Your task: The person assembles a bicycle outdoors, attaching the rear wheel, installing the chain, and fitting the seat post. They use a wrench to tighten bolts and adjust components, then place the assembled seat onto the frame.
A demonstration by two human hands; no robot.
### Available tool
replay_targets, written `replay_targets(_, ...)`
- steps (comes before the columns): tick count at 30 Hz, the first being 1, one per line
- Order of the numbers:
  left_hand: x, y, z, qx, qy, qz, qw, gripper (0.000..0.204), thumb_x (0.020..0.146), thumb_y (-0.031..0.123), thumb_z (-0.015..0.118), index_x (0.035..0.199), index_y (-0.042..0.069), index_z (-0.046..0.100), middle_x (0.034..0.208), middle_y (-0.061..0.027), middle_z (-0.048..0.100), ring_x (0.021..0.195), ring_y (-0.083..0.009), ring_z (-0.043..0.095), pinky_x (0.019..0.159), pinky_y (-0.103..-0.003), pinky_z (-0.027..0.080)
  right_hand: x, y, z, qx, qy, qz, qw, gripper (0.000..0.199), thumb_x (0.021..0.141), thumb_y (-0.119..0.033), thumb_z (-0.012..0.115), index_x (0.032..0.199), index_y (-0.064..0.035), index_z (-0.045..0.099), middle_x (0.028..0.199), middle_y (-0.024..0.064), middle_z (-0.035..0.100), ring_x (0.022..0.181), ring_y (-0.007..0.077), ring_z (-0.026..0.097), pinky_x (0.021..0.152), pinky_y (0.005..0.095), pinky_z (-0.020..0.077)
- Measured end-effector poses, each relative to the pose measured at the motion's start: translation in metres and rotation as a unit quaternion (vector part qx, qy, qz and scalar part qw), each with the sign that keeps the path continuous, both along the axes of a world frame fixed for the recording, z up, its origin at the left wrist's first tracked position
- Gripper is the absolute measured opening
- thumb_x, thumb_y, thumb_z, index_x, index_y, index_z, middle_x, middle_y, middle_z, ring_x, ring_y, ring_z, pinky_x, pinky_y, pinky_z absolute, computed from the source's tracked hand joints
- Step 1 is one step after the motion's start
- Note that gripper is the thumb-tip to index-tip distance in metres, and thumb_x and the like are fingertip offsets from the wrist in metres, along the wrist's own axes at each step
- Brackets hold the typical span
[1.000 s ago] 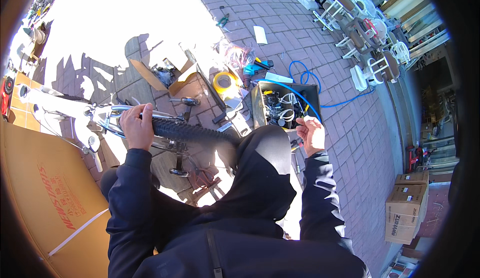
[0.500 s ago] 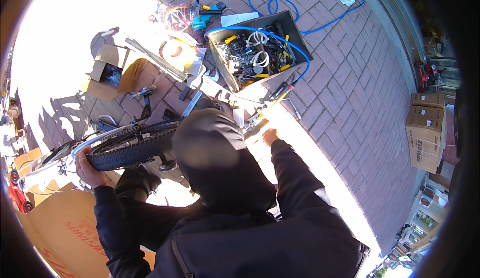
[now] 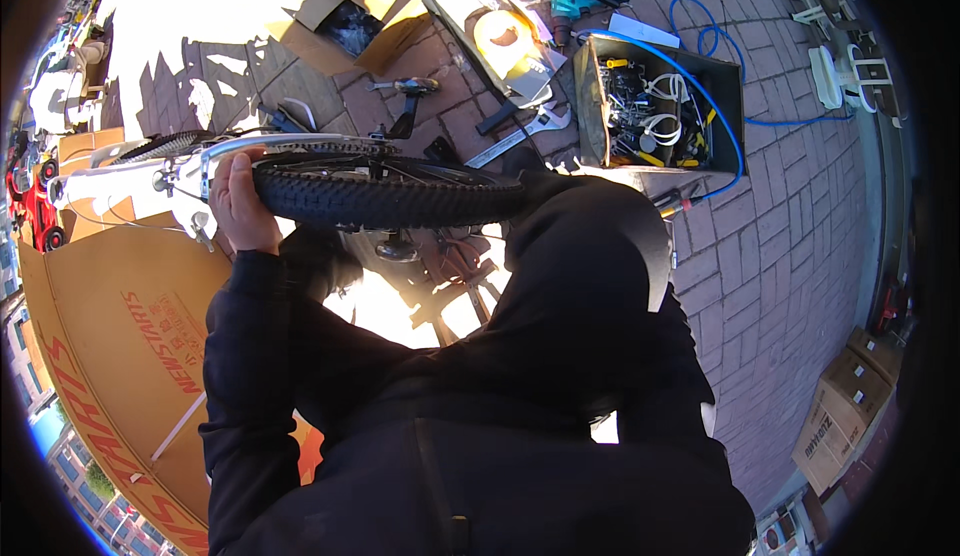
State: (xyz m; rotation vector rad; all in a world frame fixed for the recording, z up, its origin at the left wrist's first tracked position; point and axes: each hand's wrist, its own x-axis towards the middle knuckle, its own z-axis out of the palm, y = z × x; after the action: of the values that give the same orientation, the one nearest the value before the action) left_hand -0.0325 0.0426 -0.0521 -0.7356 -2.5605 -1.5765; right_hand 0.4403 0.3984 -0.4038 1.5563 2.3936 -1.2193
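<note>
The bike [image 3: 300, 186] ran left to right, white at its left end, its near wheel [image 3: 480, 176] seen almost edge-on. The tyre [image 3: 395, 205] was black and knobbly, a curved silver tube [image 3: 275, 140] beyond its left part.

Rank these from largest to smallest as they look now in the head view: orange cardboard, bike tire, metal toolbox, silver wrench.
1. Orange cardboard
2. Bike tire and metal toolbox: too alike to rank, one longer, one deeper
3. Silver wrench
</note>
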Motion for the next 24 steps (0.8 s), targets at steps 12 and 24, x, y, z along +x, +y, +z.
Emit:
replay_targets(12, -0.003, 0.001, 0.002, -0.073, 0.063, 0.002, 0.995, 0.034, 0.103, 0.024, 0.05, 0.096, -0.001, 0.073, 0.094, -0.0094, 0.071, 0.089, -0.0176, 0.063, 0.085, -0.03, 0.047, 0.017, 0.018, -0.029, 0.176, -0.215, 0.193, 0.941, 0.022, 0.09, -0.022, 0.056, 0.098, -0.0113, 0.074, 0.092, 0.0163, 0.071, 0.089, 0.037, 0.067, 0.088, 0.0508, 0.0466)
replay_targets(24, -0.008, -0.008, 0.0, -0.03, 0.015, -0.014, 0.999, 0.043, 0.103, 0.025, 0.036, 0.097, -0.003, 0.067, 0.105, -0.014, 0.068, 0.104, -0.0244, 0.061, 0.1, -0.037, 0.044, 0.047, -0.036, -0.098, 0.129, -0.491, 0.327, 0.797, 0.029, 0.093, -0.018, 0.054, 0.115, -0.0018, 0.065, 0.112, 0.0204, 0.066, 0.112, 0.0316, 0.064, 0.093, 0.0448, 0.0455)
